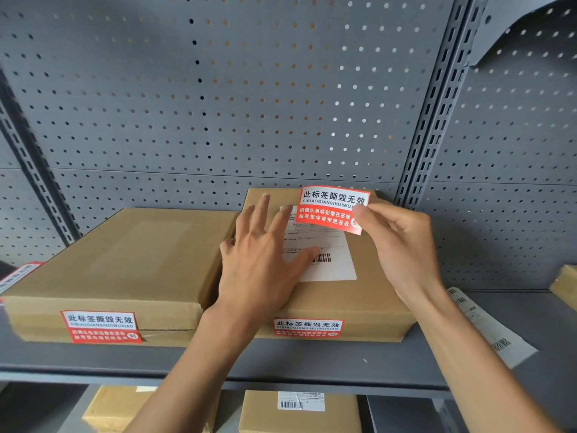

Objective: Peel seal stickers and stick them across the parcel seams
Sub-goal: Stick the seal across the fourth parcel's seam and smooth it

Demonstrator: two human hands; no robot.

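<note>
1. Between the thumb and curled fingers of the right hand sits a red seal sticker, pinched at its lower right corner and held in the air over the far part of the right parcel, printed side toward the camera.
2. Under the spread, straight fingers of the left hand lies the top of that same parcel; the palm rests flat on the cardboard and grips nothing.
3. Just beyond the left thumb tip is a white shipping label with a barcode, stuck flat on the parcel top; the index and middle fingertips reach its left edge.
4. Below the left wrist, on the parcel's near side, a second red seal sticker is already stuck, folding over the top front edge.
5. Left of the left hand's little finger, a second, wider parcel lies touching or just beside the first; it bears its own red sticker across the seam on its near side.
6. Both parcels rest on a grey metal shelf backed by a perforated panel.
7. Right of the right forearm, a strip of barcode labels lies on the shelf.
8. Below the forearms, on a lower shelf, more cardboard boxes show, one with a barcode label.
</note>
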